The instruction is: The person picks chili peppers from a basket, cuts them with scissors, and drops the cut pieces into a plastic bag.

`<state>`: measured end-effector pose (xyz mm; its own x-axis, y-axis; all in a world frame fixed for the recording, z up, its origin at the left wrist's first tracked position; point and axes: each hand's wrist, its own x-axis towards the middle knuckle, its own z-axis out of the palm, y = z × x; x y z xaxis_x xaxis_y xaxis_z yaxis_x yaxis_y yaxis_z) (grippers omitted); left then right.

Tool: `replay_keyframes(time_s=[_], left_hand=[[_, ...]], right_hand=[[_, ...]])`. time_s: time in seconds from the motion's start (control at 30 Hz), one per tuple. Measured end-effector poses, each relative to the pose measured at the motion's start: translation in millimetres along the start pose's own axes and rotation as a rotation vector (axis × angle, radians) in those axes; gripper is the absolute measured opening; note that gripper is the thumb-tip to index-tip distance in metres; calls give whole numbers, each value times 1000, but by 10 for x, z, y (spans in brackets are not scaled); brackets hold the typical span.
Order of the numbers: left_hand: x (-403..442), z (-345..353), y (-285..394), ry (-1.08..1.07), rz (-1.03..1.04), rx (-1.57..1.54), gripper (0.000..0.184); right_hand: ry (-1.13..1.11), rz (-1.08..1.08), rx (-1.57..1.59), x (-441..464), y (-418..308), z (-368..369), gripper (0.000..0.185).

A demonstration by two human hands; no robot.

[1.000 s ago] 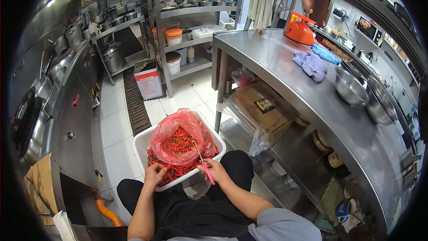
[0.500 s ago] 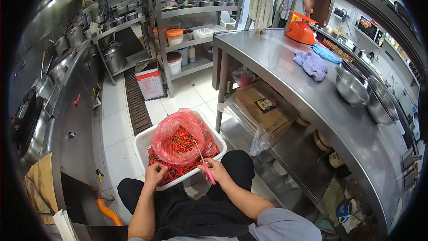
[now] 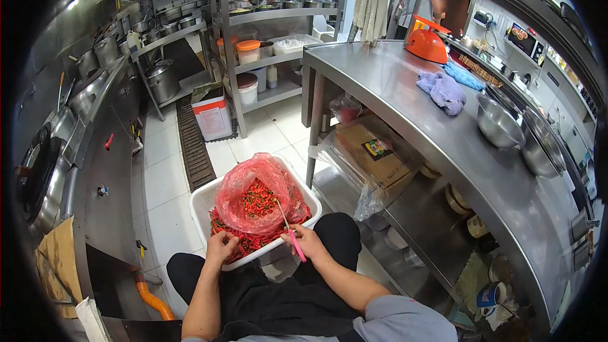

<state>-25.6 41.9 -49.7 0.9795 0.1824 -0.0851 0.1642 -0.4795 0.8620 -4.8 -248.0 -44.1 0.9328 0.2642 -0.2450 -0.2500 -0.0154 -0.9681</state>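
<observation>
A white plastic basket (image 3: 201, 215) stands before my knees, heaped with red chili peppers (image 3: 253, 242). On top of them sits an open red plastic bag (image 3: 229, 210), with small cut chilies (image 3: 259, 199) showing inside. My right hand (image 3: 306, 242) grips pink-handled scissors (image 3: 295, 245), their blades pointing up toward the bag. At the basket's near left edge is my left hand (image 3: 220, 247), fingers pinched together over the loose chilies. Whatever those fingers hold is too small to tell from the peppers around it.
To the right runs a steel table (image 3: 380, 82) with an orange scale (image 3: 426, 44), a purple cloth (image 3: 441, 92) and metal bowls (image 3: 499, 120). A cardboard box (image 3: 373, 152) lies on its undershelf. Stoves (image 3: 101, 152) line the left. A shelving rack (image 3: 278, 18) stands ahead.
</observation>
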Motion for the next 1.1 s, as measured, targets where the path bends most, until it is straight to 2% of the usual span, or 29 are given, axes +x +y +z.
replay_keyframes(time_s=[0.07,0.13,0.23,0.43,0.77,0.83,1.1], left_hand=[[27,19,-89,3,7,-4,20],[28,23,-92,31,98,38,19],[-24,2,39,-13,8,10,18],[-40,-17,78,-40,-14,-12,17],[-3,-11,57,-9,-22,58,17],[32,14,-29,3,15,-59,16],[75,-20,-82,-8,19,-102,15]], right_hand=[[0,-3,-5,1,6,1,54],[3,-6,0,-2,7,4,53],[0,-4,-12,7,16,-1,54],[1,-27,-18,30,69,-9,54],[3,-22,-42,-4,5,-4,54],[14,-3,-40,-11,-3,0,55],[5,-3,-44,24,62,-1,57]])
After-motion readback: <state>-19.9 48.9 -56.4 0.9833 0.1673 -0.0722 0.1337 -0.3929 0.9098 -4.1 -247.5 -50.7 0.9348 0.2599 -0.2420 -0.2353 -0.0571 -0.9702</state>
